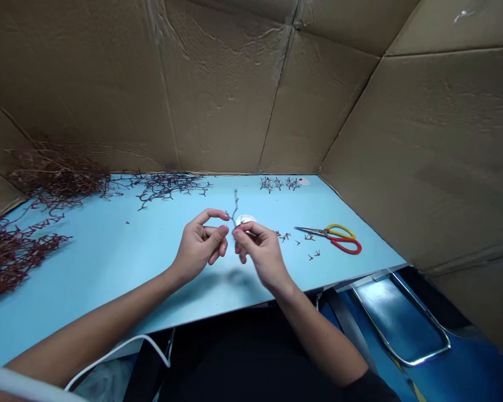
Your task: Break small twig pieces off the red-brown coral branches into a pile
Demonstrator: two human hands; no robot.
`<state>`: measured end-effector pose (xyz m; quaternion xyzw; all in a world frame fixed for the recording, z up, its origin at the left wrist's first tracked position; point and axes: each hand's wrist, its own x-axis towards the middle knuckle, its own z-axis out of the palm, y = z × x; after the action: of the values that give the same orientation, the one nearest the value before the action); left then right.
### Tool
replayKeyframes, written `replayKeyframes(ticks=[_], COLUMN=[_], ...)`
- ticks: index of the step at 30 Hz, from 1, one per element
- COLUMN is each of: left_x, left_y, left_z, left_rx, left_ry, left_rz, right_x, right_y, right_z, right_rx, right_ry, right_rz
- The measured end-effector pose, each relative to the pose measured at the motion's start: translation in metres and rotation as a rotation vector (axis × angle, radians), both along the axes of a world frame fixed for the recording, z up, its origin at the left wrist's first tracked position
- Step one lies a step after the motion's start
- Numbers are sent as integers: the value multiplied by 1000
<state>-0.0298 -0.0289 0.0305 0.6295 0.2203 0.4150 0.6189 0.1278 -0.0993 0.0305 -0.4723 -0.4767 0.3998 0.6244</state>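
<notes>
The step in hand looks to be working a twig (pixel 236 202) held upright above the table (pixel 129 245), its lower end pinched between the right hand's (pixel 260 245) thumb and forefinger. The left hand (pixel 201 241) is curled beside it, thumb and forefinger parted; whether its forefinger touches a side branch I cannot tell. The next move probably calls for a steady right pinch and a light left touch. A white disc (pixel 246 218) lies beyond, partly hidden by the right fingers. To the right are scissors (pixel 328 233) and scattered cuttings (pixel 285 237); far right, small sprigs (pixel 278 183). Far left, a brown heap (pixel 67 176) and dark stems (pixel 163 185) could snag a sleeve; cardboard (pixel 218 100) walls limit the far reach.
</notes>
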Motion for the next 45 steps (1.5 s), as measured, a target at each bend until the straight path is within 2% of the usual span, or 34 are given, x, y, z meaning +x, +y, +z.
replayKeyframes(ticks=[4, 8, 12, 17, 22, 32, 40, 45], left_x=[1, -4, -7, -6, -6, -8, -7, -6], left_y=[9, 31, 45, 48, 46, 47, 47, 48], left_z=[-2, -1, -3, -8, -6, -4, -7, -8], left_rx=[-8, 8, -11, -31, -6, 20, 15, 20], left_ry=[30, -66, -109, -104, -102, -107, -95, -93], left_rz=[66, 265, 371, 373, 360, 370, 357, 355], right_x=[55, 90, 86, 72, 71, 66, 77, 84], right_y=[-5, 4, 22, 39, 41, 39, 25, 16], right_z=[16, 26, 24, 22, 23, 26, 27, 35], right_rx=[-57, -96, -105, -171, -203, -235, -197, -276], right_ry=[-387, -857, -1216, -1471, -1558, -1571, -1241, -1397], right_rz=[-69, -121, -93, -46, -17, -5, 61, -4])
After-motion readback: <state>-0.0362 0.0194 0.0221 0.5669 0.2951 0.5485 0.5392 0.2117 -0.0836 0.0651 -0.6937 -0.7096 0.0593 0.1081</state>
